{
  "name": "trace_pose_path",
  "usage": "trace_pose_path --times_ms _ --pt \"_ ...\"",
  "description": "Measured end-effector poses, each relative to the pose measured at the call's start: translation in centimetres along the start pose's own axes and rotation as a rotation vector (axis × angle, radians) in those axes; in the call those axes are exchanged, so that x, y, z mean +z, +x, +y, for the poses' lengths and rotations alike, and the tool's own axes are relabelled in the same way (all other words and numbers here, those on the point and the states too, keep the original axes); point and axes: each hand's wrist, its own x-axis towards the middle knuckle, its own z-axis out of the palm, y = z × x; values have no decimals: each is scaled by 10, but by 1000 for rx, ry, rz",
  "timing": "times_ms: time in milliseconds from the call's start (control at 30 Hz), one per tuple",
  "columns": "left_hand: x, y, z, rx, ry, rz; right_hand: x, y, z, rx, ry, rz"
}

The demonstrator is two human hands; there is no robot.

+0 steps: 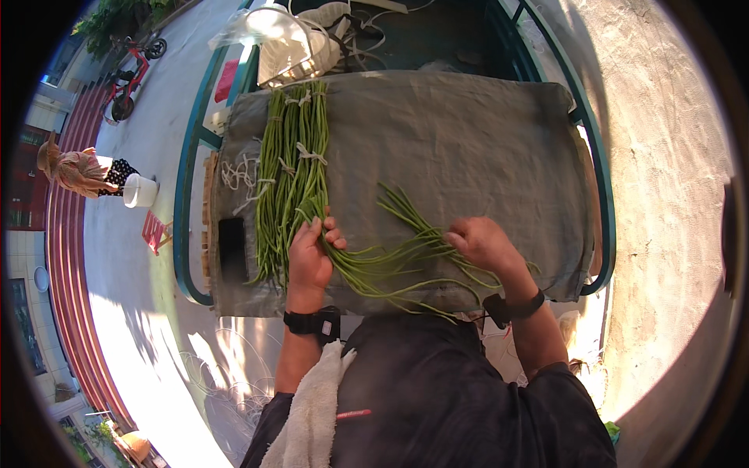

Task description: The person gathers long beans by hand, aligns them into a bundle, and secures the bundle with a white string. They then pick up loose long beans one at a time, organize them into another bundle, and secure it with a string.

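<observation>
My left hand (pixel 314 253) is closed around a handful of long green beans (pixel 363 269), whose thin ends trail right across the cloth. My right hand (pixel 480 243) is closed in a pinch at a small loose pile of long beans (pixel 409 212); its fingertips are on the beans, partly hidden by the hand. Left of my left hand lie several long-bean bundles (pixel 273 183), side by side and tied with white strips (pixel 312 154). White loose ties (pixel 238 173) lie by their left side.
The grey cloth (pixel 452 132) covers a board across a green-framed cart (pixel 189 179). A black flat object (pixel 232 248) lies at its left edge. Beyond stands a white basket (pixel 296 51). To the left are a person (pixel 82 171), a white bucket (pixel 140 191) and a red scooter (pixel 133 78).
</observation>
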Motion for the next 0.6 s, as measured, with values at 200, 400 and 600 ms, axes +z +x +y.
trace_pose_path --times_ms 200,400,600 --pt "17 -7 0 -99 -5 -226 35 58 5 40 64 410" --pt "17 -5 -6 -57 21 -140 60 75 -8 76 -63 357" --pt "23 0 -15 -6 99 -29 58 75 -3 -28 -28 385"
